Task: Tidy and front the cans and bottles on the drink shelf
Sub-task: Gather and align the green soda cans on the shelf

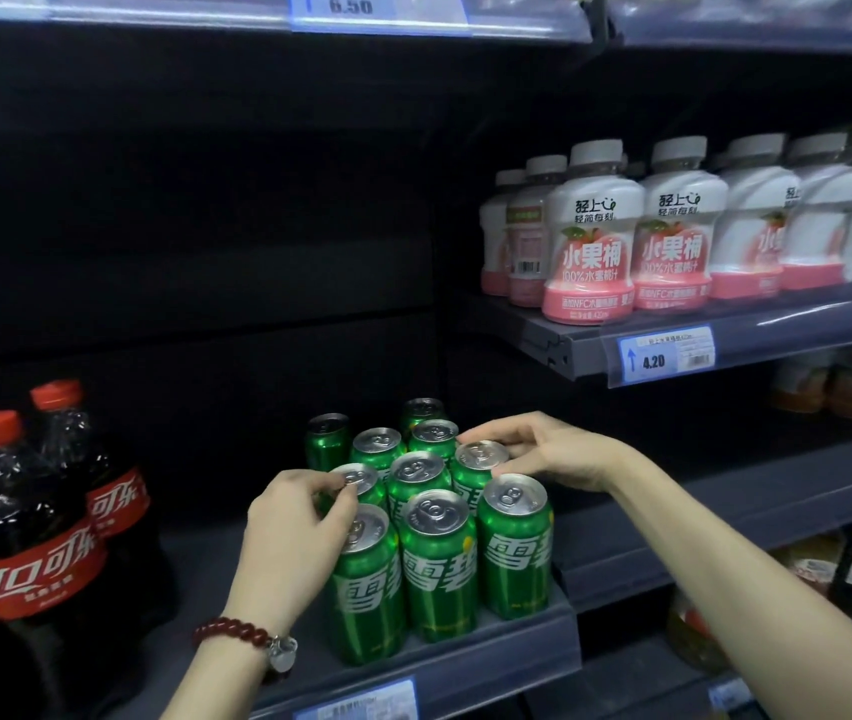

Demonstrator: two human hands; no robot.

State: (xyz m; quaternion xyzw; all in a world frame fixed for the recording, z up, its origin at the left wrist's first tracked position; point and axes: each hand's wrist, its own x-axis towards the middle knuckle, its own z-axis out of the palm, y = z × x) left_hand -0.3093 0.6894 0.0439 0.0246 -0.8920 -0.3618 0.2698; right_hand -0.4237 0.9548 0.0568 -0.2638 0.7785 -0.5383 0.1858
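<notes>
Several green Sprite cans [436,558] stand in rows at the front right of the dark drink shelf [491,662]. My left hand [293,532] pinches the top rim of the second-row left can [356,480], just above the front left can [366,579]. My right hand [548,452] grips the top of the second-row right can [481,459] with fingers and thumb curled round its rim. More cans stand behind, partly hidden in the dark. A red bead bracelet circles my left wrist.
Large cola bottles [34,522] with red caps stand at the left of the same shelf. Peach juice bottles [590,241] line a higher shelf to the right, above a 4.20 price tag [665,353]. Other shelves with drinks lie lower right.
</notes>
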